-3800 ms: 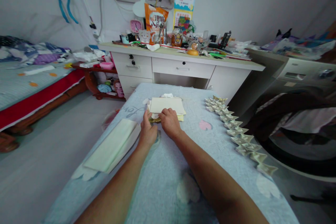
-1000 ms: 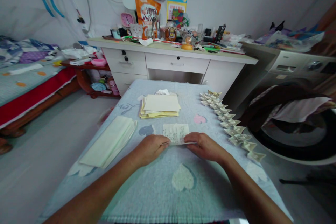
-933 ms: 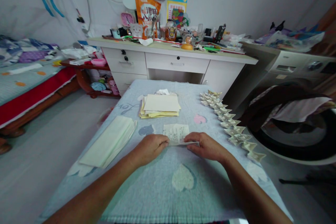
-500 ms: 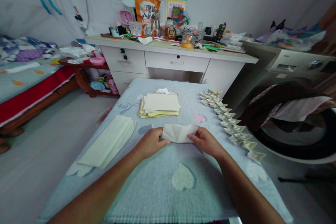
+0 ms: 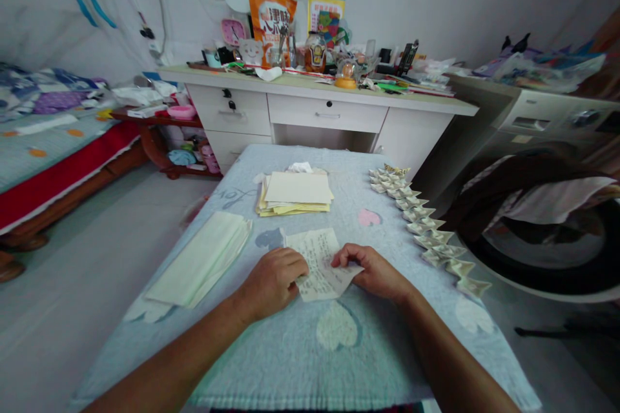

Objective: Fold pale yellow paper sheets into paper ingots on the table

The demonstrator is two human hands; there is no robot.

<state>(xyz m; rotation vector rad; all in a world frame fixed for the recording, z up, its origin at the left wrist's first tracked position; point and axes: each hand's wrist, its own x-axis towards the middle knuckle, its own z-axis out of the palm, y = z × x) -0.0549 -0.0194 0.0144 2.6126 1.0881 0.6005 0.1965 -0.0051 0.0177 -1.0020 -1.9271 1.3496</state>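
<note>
A sheet of paper (image 5: pixel 317 257) covered with writing lies partly opened on the blue cloth-covered table (image 5: pixel 261 361), with crease lines across it. At its left edge, my left hand (image 5: pixel 277 281) is closed on the paper, fingers curled over it. My right hand (image 5: pixel 371 270) pinches the paper's right side, where a corner is lifted and bent. Beyond the hands rests a stack of cream and yellow paper (image 5: pixel 298 190). Left of my left hand is a pile of long folded pale paper (image 5: pixel 201 261). Folded paper boats (image 5: pixel 426 226) stand in a row along the table's right side.
A crumpled white tissue (image 5: pixel 300 168) sits behind the stack. Past the table stands a white desk (image 5: pixel 320 106) crowded with jars, a snack bag (image 5: pixel 271 22) and a pink clock (image 5: pixel 233 32). A washing machine (image 5: pixel 537 122) with its door ajar is at right, a bed (image 5: pixel 58 148) at left.
The paper, before held as a narrow folded strip with its blank side up, is now opened out showing writing. Both hands have come nearer to me, and their grips on it have shifted.
</note>
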